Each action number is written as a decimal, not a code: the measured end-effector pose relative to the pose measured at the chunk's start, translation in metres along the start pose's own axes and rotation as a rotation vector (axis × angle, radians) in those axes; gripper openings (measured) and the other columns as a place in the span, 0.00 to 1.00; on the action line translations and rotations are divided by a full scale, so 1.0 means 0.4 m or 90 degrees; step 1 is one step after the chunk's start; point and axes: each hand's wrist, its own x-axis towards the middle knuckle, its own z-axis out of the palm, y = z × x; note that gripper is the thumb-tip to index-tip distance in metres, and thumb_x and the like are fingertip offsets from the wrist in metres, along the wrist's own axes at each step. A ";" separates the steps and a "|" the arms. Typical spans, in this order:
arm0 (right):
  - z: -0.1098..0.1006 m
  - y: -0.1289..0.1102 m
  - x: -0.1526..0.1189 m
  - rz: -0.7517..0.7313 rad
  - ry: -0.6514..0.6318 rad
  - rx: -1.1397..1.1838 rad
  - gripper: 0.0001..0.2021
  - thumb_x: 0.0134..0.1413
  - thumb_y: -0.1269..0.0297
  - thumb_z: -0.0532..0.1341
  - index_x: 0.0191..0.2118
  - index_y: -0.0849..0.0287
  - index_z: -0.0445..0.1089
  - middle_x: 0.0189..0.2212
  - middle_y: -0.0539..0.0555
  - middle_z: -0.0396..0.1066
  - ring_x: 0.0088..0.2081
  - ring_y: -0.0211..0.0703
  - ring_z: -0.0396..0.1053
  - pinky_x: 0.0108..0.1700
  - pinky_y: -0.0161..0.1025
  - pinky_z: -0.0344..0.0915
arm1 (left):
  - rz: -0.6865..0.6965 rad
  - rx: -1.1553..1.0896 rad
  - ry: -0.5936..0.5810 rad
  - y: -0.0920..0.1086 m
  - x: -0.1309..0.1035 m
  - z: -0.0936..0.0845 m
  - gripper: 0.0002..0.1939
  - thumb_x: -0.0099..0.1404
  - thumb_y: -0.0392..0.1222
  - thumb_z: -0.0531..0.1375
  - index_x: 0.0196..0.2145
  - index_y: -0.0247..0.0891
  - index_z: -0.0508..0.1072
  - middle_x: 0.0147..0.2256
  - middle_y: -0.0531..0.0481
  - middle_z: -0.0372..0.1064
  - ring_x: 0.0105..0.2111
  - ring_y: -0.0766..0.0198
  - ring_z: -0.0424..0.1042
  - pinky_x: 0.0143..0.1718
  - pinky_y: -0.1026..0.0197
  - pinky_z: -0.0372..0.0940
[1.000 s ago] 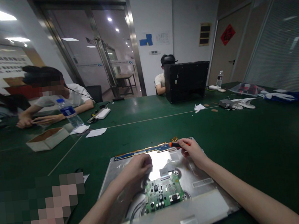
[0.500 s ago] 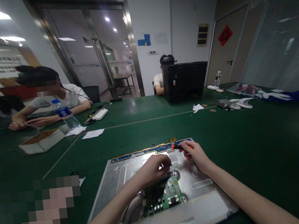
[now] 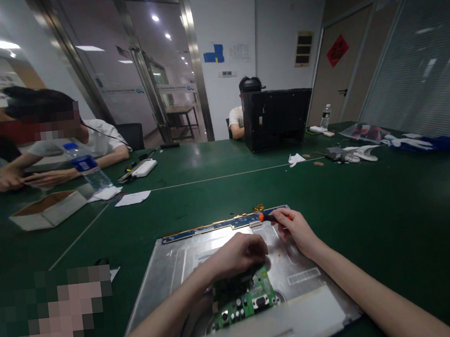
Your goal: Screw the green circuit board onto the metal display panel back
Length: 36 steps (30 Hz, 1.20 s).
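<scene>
A flat metal display panel (image 3: 305, 299) lies back side up on the table in front of me. Along its far edge runs a narrow blue circuit strip (image 3: 199, 232). My right hand (image 3: 298, 230) is closed around a screwdriver (image 3: 269, 218) with an orange and black handle, held over the panel's far right part. My left hand (image 3: 236, 254) hovers at the panel's middle, its fingers curled together above the far end of a green circuit board (image 3: 245, 301). Whatever those fingertips hold, if anything, is hidden.
Beyond the panel, the green table (image 3: 196, 198) carries an open box (image 3: 50, 211), a water bottle (image 3: 88, 167) and a paper sheet (image 3: 133, 198) on the left. A black computer case (image 3: 278, 120) stands at the back. White gloves (image 3: 362, 153) lie to the right. Two people sit across.
My left hand has moved slightly right over the panel, with its fingers curled more. The right hand keeps the screwdriver in nearly the same place. The view has shifted a little.
</scene>
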 end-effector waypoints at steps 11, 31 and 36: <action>-0.003 0.006 0.002 0.040 -0.016 0.020 0.23 0.44 0.41 0.64 0.30 0.60 0.72 0.21 0.49 0.69 0.15 0.31 0.54 0.17 0.32 0.49 | -0.018 -0.074 -0.053 -0.001 -0.005 0.001 0.04 0.58 0.33 0.61 0.34 0.35 0.73 0.33 0.51 0.75 0.32 0.64 0.71 0.36 0.64 0.63; -0.019 -0.048 -0.004 -0.036 0.024 0.025 0.18 0.43 0.48 0.67 0.32 0.59 0.68 0.18 0.45 0.65 0.15 0.31 0.55 0.17 0.32 0.50 | 0.017 -0.026 -0.017 -0.026 0.000 -0.003 0.06 0.61 0.41 0.63 0.31 0.36 0.77 0.29 0.52 0.71 0.32 0.64 0.68 0.36 0.65 0.61; -0.034 -0.054 0.004 -0.073 0.091 0.055 0.20 0.38 0.53 0.70 0.34 0.56 0.64 0.17 0.42 0.63 0.17 0.33 0.59 0.21 0.32 0.58 | 0.030 -0.019 -0.028 -0.029 0.001 -0.006 0.10 0.62 0.45 0.62 0.31 0.36 0.77 0.30 0.51 0.71 0.32 0.64 0.68 0.36 0.65 0.60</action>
